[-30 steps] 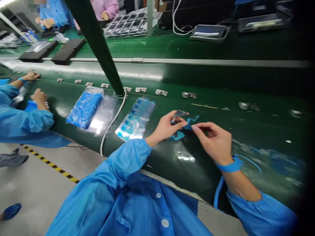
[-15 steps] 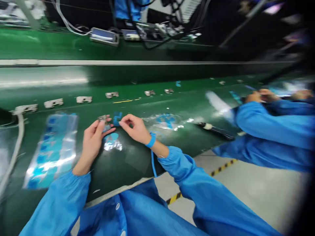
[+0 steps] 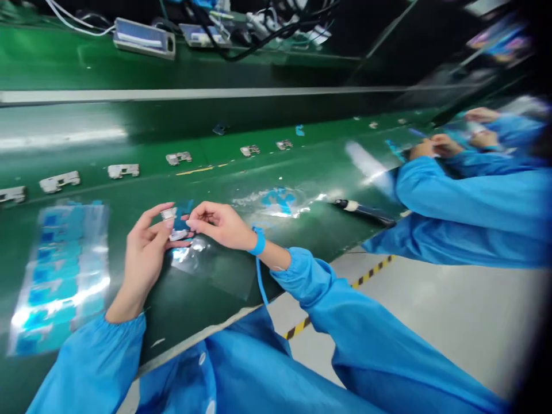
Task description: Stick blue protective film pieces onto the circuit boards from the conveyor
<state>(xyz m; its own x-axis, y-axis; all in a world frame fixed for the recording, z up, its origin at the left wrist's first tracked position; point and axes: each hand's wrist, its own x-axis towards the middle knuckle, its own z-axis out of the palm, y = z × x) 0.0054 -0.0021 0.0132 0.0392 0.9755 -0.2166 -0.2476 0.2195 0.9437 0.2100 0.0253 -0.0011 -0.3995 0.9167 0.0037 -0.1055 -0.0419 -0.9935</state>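
Now the right hand point(image 3: 218, 225) is closer to the left hand point(image 3: 144, 256), and its fingers point(image 3: 194, 215) come just beside the small metal part point(image 3: 175, 224). The view has turned, so a co-worker's blue sleeve point(image 3: 470, 218) shows on the right side, not the left.

On the green conveyor belt point(image 3: 259, 178) small metal brackets point(image 3: 123, 171) lie in a row, near the far edge. A clear sheet of blue stickers point(image 3: 60, 276) lies at the left side, and a co-worker's blue sleeve point(image 3: 452, 201) is at the right.

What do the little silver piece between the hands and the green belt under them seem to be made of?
The silver piece looks like metal, going by its pale sheen, though it is small and partly hidden. The green belt looks like smooth rubber or PVC, with a glossy finish that throws bright glare.
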